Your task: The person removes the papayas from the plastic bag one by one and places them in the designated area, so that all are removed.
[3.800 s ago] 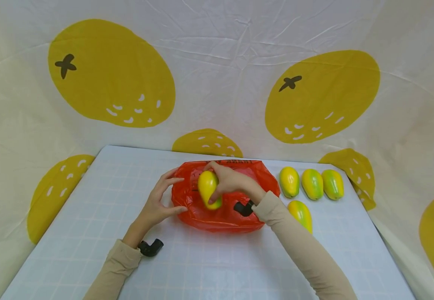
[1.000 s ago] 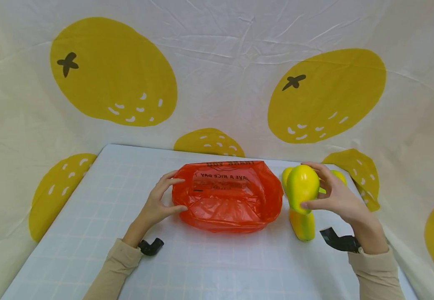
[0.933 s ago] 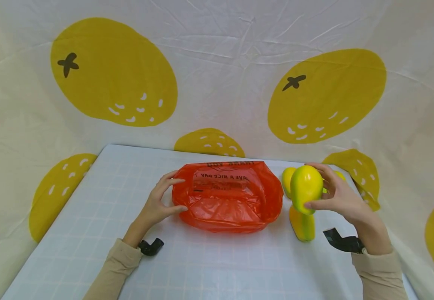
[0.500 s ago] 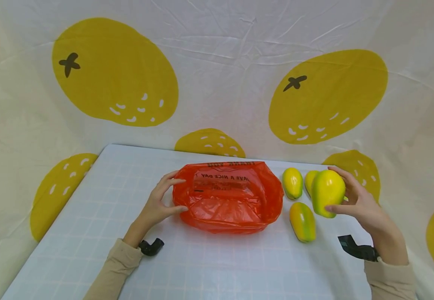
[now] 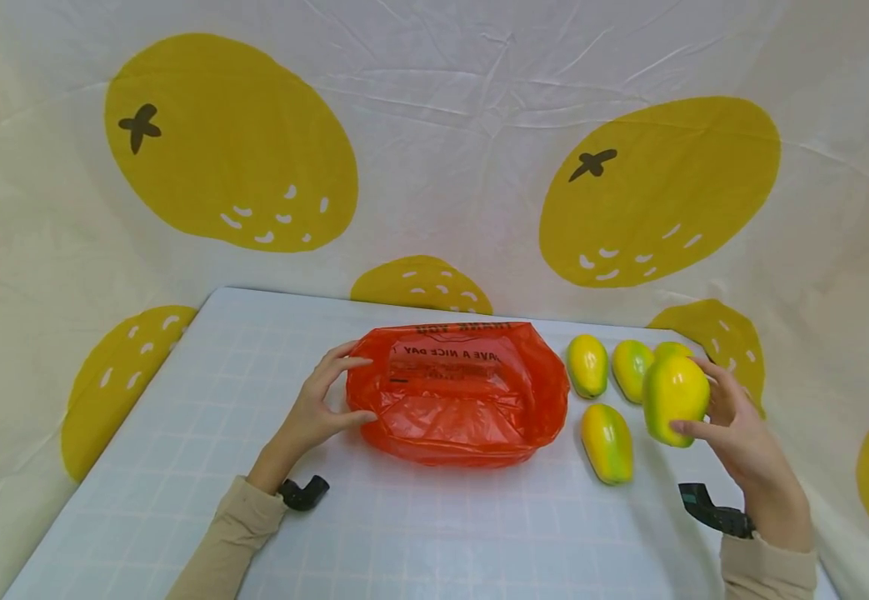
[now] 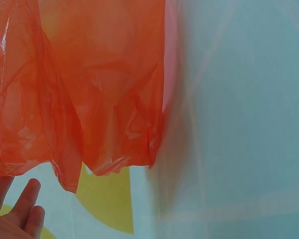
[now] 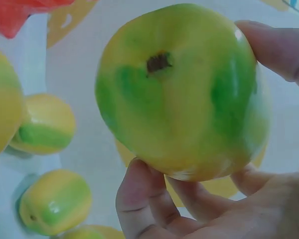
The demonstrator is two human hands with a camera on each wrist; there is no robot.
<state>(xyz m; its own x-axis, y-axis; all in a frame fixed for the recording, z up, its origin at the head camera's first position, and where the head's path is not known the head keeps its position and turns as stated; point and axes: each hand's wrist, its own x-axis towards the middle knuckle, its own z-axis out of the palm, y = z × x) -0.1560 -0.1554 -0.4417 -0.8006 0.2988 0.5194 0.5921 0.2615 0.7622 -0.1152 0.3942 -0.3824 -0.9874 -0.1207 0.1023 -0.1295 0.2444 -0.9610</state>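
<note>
My right hand (image 5: 745,433) holds a yellow-green papaya (image 5: 676,400) above the table's right side. In the right wrist view, the thumb (image 7: 276,50) and fingertips grip the papaya around its body, its brown stem end facing the camera. A red plastic bag (image 5: 456,392) stands with its mouth spread at the table's centre. My left hand (image 5: 322,404) rests at the bag's left rim, thumb and fingers wide apart. In the left wrist view, its straight fingers (image 6: 27,201) lie by the bag's edge; one fingertip is hidden behind the red film.
Several papayas lie right of the bag: one near the rim (image 5: 587,367), one beside it (image 5: 632,371), one in front (image 5: 606,443), and one partly hidden behind the held fruit (image 5: 671,348). A fruit-printed cloth (image 5: 434,167) hangs behind the table (image 5: 434,533).
Earlier my right hand held a papaya over the bag's mouth. It then moved right, holding a papaya past the front one to the far right. The left hand and bag stayed put.
</note>
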